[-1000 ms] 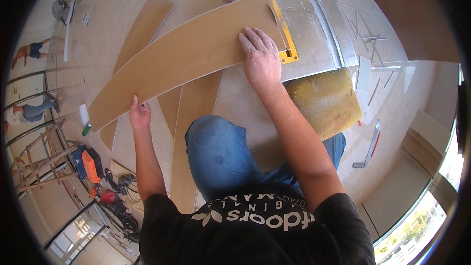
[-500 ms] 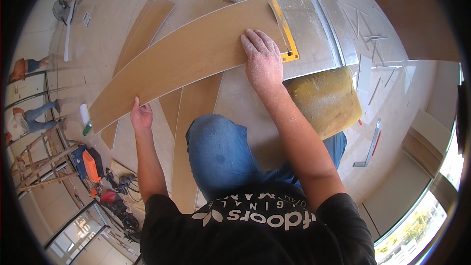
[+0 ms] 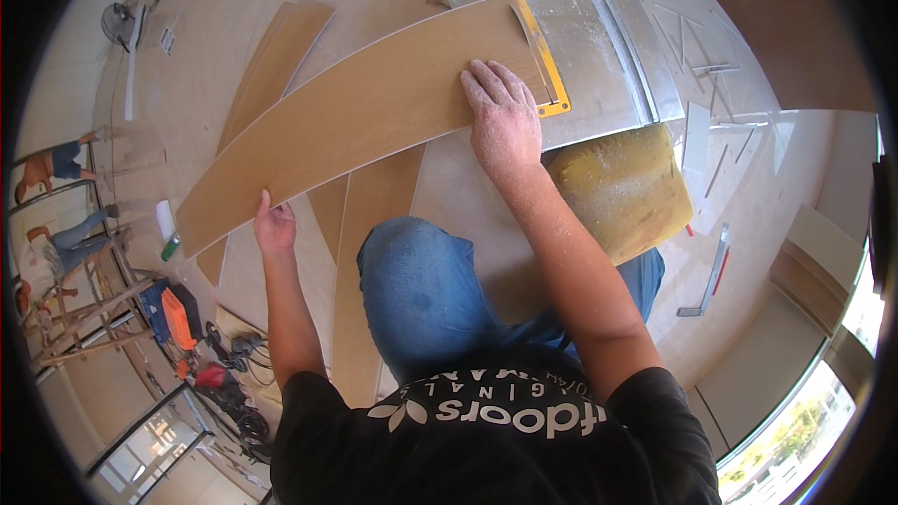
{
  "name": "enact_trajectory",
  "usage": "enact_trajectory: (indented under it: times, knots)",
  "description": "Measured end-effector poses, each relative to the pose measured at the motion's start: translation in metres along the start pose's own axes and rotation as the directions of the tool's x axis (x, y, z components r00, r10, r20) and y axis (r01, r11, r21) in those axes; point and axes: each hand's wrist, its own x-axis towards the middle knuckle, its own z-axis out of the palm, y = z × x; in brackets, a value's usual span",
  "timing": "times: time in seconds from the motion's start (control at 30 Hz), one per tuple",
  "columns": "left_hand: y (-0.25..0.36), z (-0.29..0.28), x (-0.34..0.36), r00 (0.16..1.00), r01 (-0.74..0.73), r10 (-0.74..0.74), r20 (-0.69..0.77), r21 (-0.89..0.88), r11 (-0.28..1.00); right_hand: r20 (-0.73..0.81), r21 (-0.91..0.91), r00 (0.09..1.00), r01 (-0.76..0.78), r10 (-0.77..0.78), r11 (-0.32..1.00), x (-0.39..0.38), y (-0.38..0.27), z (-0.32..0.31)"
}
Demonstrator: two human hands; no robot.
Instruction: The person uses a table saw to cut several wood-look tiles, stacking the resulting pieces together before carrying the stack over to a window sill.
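Note:
A long wood-coloured board (image 3: pixel 365 84) slants across the view, its right end over a yellow plate (image 3: pixel 547 65) set in a dusty metal table (image 3: pixel 603 79). My left hand (image 3: pixel 276 224) holds the board's near edge toward its left end, thumb uppermost. My right hand (image 3: pixel 500 117), powdered with dust, grips the board near its right end, fingers on top and thumb hidden. Below the table is a worn yellow block (image 3: pixel 622 196), beside my bent, jeans-clad legs. More boards (image 3: pixel 374 224) lie beneath the held one.
At left, two people (image 3: pixel 70 248) stand near a wooden scaffold (image 3: pixel 79 323), tools (image 3: pixel 178 313) and a fan (image 3: pixel 117 23). Thin offcuts (image 3: pixel 697 136) and a metal square (image 3: pixel 706 290) lie on the right floor. Panels (image 3: pixel 804 281) lean near a bright window.
The board and both my hands stay in much the same hold, with the view shifted slightly. The people at the left have moved a little.

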Motion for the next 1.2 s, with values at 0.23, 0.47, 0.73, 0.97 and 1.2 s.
enact_trajectory:
  times: [0.23,0.47,0.73,0.97,1.2]
  knots:
    - [0.000,-0.002,-0.003,1.000,0.000,0.000,-0.015,0.002,1.000,-0.004,-0.003,1.000,0.006,-0.006,1.000,-0.003,0.000,-0.002]
    - [-0.002,0.000,-0.008,1.000,0.017,-0.018,-0.010,-0.014,1.000,0.003,-0.001,1.000,0.002,-0.002,1.000,-0.004,0.000,-0.004]
    - [0.000,-0.008,-0.008,1.000,0.001,-0.001,0.020,0.010,1.000,0.004,0.016,1.000,0.001,-0.001,1.000,-0.007,-0.001,-0.004]
    - [-0.001,-0.008,-0.010,1.000,0.022,-0.022,-0.005,0.009,1.000,0.033,0.013,0.999,-0.006,0.006,1.000,-0.009,0.000,-0.004]
    - [-0.004,-0.003,-0.014,1.000,-0.011,0.011,-0.027,0.019,1.000,0.037,0.021,0.999,-0.011,0.010,1.000,-0.010,-0.001,-0.005]
